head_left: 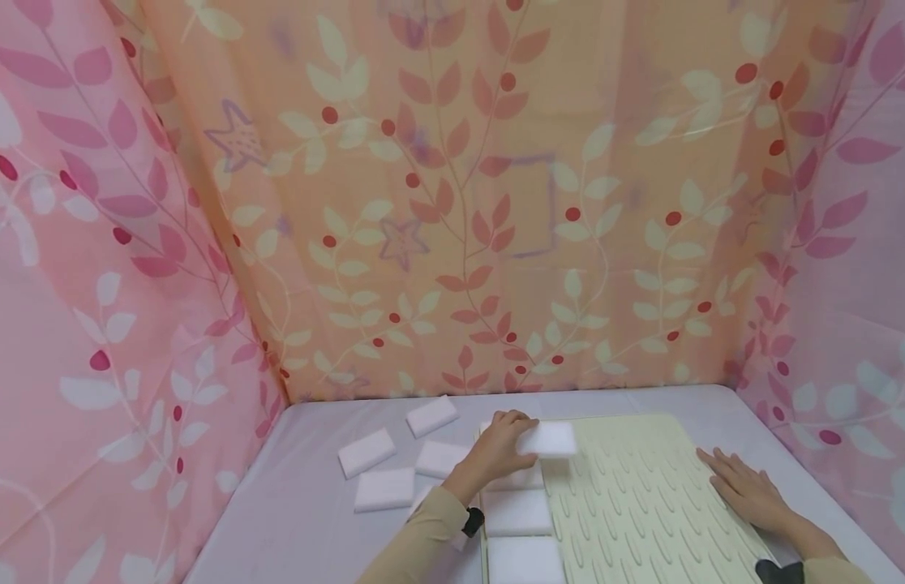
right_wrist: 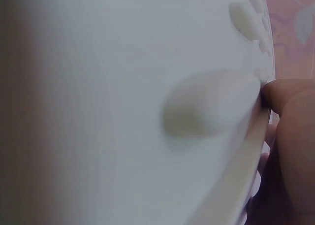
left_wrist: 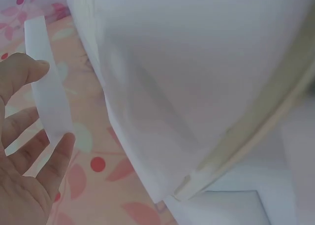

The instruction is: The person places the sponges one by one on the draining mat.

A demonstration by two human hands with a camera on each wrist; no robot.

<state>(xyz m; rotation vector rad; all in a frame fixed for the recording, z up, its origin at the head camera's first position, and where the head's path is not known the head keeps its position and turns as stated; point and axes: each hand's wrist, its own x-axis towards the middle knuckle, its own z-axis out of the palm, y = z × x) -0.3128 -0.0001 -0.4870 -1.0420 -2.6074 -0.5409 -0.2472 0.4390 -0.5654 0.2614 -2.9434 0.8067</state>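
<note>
My left hand [head_left: 499,448] pinches a white sponge block [head_left: 553,439] between thumb and fingers, above the cream board [head_left: 628,495]. In the left wrist view the sponge block [left_wrist: 47,87] shows edge-on, thumb on one face. Raised elongated bumps run in rows over the board. Down its left side lie white sponge blocks in a column, among them a middle block [head_left: 518,512] and a near block [head_left: 525,560]. My right hand [head_left: 748,491] rests at the board's right edge, fingers extended. Up close, the right wrist view shows that hand [right_wrist: 298,141] touching the rim.
Several loose white blocks lie left of the board, including a far one [head_left: 433,416], a left one [head_left: 367,452] and a near one [head_left: 384,491]. A white cloth [head_left: 277,519] covers the table. Patterned curtains [head_left: 452,203] enclose the back and both sides.
</note>
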